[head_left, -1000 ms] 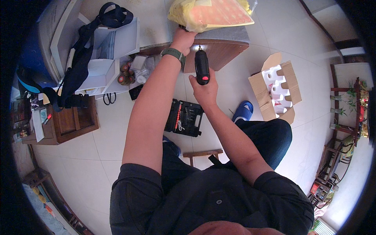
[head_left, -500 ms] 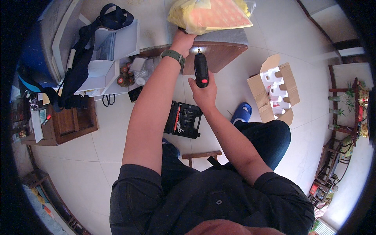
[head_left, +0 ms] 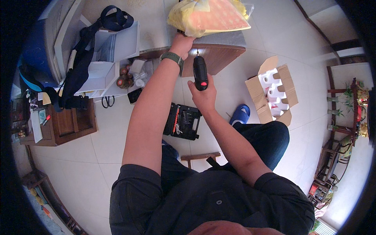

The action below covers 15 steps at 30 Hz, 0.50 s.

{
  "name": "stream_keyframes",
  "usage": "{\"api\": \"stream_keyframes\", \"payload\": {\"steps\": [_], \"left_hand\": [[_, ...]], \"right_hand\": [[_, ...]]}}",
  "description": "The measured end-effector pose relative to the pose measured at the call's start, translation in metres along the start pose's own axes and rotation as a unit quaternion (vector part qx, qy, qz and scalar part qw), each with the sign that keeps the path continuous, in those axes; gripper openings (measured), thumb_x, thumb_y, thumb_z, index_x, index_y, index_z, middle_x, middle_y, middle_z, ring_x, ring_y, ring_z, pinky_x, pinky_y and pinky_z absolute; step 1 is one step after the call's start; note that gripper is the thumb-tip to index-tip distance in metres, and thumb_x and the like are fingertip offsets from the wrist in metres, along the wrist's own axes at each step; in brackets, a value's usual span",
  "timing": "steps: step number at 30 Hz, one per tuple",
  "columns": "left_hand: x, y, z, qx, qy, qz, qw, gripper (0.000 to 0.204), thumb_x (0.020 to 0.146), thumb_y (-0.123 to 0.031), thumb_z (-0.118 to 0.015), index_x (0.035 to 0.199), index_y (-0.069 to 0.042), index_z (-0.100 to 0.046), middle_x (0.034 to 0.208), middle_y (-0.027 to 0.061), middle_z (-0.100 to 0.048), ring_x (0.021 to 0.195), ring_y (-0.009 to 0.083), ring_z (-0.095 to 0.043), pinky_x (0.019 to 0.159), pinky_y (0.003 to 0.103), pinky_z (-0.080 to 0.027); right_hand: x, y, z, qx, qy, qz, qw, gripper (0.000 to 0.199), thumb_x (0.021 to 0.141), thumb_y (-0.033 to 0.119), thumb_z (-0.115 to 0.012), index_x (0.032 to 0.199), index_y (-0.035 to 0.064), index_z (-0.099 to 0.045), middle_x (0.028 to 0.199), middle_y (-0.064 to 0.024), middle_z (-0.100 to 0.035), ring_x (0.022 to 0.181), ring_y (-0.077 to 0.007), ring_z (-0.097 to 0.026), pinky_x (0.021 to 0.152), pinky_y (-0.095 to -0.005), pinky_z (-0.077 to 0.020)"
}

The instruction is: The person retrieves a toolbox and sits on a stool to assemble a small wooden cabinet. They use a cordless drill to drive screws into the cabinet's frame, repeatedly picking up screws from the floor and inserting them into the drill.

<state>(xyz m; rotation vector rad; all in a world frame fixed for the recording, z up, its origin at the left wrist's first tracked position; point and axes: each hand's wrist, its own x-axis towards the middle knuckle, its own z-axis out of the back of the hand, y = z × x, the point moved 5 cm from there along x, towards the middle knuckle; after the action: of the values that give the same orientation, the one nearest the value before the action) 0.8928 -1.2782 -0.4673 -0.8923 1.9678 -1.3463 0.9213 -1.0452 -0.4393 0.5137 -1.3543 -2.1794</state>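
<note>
My right hand (head_left: 204,95) is wrapped round the rear of a black cordless screwdriver (head_left: 200,72) with a red button. Its bit points away from me at the upper edge of a brown wooden panel (head_left: 219,59), where a small bright light falls. Whether the bit touches the wood I cannot tell. My left hand (head_left: 182,46), a green-strapped watch (head_left: 171,57) on its wrist, is at the panel's left edge. Its fingers are hidden beyond the wrist, just below a yellow and orange bundle in clear plastic (head_left: 211,17) on the grey top.
An open black tool case (head_left: 183,121) with bits lies on the floor between my arms. At right stands an open cardboard box (head_left: 272,92) with white rolls. Jars (head_left: 124,77), a white shelf unit (head_left: 103,70) and a dark strap (head_left: 80,51) are at left.
The screwdriver and my right hand have shifted very slightly nearer in the picture, along with the whole scene. Both hands keep nearly the same place at the panel.
</note>
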Motion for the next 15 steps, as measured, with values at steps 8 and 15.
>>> {"api": "stream_keyframes", "payload": {"steps": [8,15], "left_hand": [[0.007,0.009,0.003,0.008,-0.029,0.004,1.0,0.047,0.085,-0.015,-0.074,0.126,0.003,-0.057,0.122,0.011,-0.063,0.108,0.0195,-0.059,0.092,0.034,-0.045],[0.003,0.006,0.0,0.009,-0.04,0.006,0.999,0.049,0.082,-0.013,-0.076,0.123,0.007,-0.058,0.121,0.0147,-0.065,0.105,0.0204,-0.061,0.089,0.035,-0.046]], "right_hand": [[0.0,-0.003,0.001,0.017,0.001,0.015,1.0,0.056,0.077,0.023,-0.08,0.122,0.0033,-0.053,0.091,-0.0181,-0.067,0.082,-0.0328,-0.067,0.076,-0.0395,-0.0524],[-0.001,-0.005,0.002,-0.002,-0.019,0.051,0.999,0.052,0.08,0.02,-0.079,0.122,0.0017,-0.055,0.083,-0.0092,-0.068,0.076,-0.0177,-0.065,0.071,-0.033,-0.0521]]}}
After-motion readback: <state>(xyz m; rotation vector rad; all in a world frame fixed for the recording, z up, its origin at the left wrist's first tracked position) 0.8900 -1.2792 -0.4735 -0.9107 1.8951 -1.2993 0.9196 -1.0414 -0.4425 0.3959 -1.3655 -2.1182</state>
